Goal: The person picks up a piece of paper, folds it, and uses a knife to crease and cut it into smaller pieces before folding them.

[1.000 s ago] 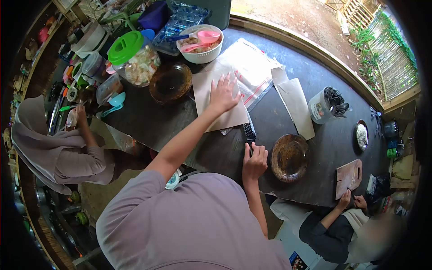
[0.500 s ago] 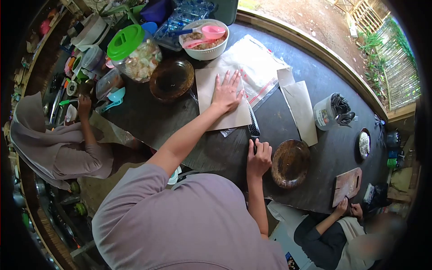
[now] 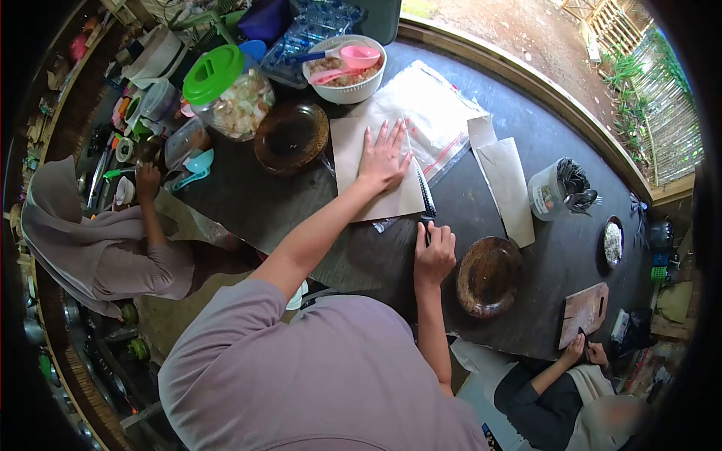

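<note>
My left hand lies flat with fingers spread on a sheet of brown paper, pressing it to the dark table. My right hand is closed round the black handle of a knife. The dark, patterned blade runs along the right edge of the paper, partly under it. Behind the sheet lies a white stack in clear plastic wrap. A cut piece of brown paper rests to the right. A brown wooden plate stands just right of my right hand.
Another wooden plate, a green-lidded jar and a white bowl with pink ladles stand at back left. A cutlery tub is on the right. One person works at left; another sits by a cutting board.
The knife has slid a little toward me along the paper's edge, with my right hand still on its handle. My left hand stays in place on the sheet. The whole view shifted slightly.
</note>
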Tool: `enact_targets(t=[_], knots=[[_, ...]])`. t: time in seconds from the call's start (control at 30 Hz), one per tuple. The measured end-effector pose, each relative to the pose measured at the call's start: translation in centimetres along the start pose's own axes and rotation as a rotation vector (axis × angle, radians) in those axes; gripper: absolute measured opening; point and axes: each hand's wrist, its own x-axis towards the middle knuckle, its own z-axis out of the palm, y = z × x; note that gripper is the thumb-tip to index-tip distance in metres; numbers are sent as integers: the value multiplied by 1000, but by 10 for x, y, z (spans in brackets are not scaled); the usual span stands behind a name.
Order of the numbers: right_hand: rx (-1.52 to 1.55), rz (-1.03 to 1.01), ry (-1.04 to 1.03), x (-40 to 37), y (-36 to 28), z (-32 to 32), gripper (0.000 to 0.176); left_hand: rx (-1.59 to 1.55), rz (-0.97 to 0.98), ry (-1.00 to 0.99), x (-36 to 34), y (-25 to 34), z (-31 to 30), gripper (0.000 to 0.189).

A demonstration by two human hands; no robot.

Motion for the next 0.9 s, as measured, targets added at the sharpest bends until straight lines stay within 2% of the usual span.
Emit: enact_targets(t=[0.43, 0.57, 0.6, 0.9], knots=[[-7, 14, -42, 16, 2, 14, 20, -5, -12, 23, 0, 1, -1, 78], [25, -22, -1, 2, 5, 11, 19, -40, -14, 18, 1, -2, 3, 71], [31, 12, -49, 3, 3, 8, 18, -18, -9, 23, 0, -2, 1, 68], [41, -44, -38, 18, 4, 19, 18, -26, -19, 53, -1, -2, 4, 68]])
